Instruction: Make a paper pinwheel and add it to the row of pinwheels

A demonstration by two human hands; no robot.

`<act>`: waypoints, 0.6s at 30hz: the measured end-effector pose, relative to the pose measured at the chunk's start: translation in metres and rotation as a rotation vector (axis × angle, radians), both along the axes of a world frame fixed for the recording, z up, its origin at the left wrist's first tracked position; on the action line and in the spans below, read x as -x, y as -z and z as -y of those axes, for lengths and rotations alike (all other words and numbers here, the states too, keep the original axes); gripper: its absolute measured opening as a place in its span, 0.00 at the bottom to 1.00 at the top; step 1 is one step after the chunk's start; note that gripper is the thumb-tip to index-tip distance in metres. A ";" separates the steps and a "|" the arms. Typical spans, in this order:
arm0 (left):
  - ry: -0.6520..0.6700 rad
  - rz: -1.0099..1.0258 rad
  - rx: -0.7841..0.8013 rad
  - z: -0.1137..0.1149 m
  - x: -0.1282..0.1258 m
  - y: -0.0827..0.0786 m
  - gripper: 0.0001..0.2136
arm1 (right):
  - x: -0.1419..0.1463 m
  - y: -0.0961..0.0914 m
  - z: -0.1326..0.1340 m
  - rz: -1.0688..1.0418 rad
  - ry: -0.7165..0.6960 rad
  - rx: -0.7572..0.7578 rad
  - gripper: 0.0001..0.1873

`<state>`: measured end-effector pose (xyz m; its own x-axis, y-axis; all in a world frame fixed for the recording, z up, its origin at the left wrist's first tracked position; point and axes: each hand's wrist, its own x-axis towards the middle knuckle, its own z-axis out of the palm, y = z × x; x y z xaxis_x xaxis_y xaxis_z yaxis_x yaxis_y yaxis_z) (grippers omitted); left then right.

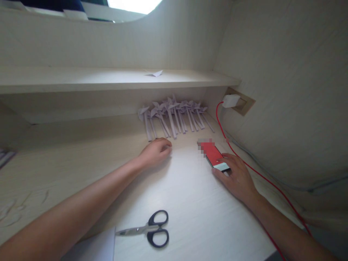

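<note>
My left hand point(157, 151) rests on the desk with its fingers loosely curled in, and nothing shows in it. Just beyond it lies a row of white paper pinwheels point(171, 107) on paper sticks, their heads against the back panel. At the right, a phone point(212, 154) with a red screen lies on the desk, its far end blurred out. My right hand point(237, 175) grips the phone's near end, thumb on one side and fingers on the other. Nearer to me are scissors point(158, 228) with black handles, blades pointing left to white paper point(95, 246).
A shelf point(108, 78) crosses above the desk, with a small folded paper piece point(157, 73) on it. A white charger point(231, 100) sits in the wall socket point(246, 103). Its red cable point(258, 172) runs down along the right side, past my right arm. A grey cable point(268, 177) follows the wall.
</note>
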<state>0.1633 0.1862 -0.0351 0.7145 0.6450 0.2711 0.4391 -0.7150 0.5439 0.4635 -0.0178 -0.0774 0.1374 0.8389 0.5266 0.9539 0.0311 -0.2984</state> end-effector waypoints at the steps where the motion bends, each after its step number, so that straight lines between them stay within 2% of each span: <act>1: -0.007 -0.007 0.005 0.002 0.006 -0.005 0.12 | 0.000 0.000 0.000 -0.001 -0.002 -0.002 0.17; 4: -0.048 -0.024 0.012 0.008 0.025 -0.019 0.12 | 0.000 0.000 0.000 -0.004 -0.007 -0.006 0.16; 7: -0.082 -0.039 0.019 0.013 0.041 -0.026 0.12 | 0.000 0.000 0.000 -0.003 -0.010 -0.015 0.17; 10: -0.087 -0.061 0.024 0.017 0.048 -0.027 0.12 | 0.001 0.000 0.000 -0.003 -0.019 -0.020 0.18; 15: -0.062 -0.126 0.035 0.023 0.045 -0.024 0.12 | 0.000 0.000 0.000 -0.009 -0.013 -0.015 0.18; 18: -0.040 -0.186 0.048 0.031 0.050 -0.028 0.11 | 0.000 0.001 0.000 -0.009 -0.009 -0.006 0.19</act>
<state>0.1137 0.1549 -0.0072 0.7228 0.6831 0.1048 0.5630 -0.6699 0.4840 0.4634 -0.0176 -0.0782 0.1348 0.8372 0.5301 0.9509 0.0411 -0.3067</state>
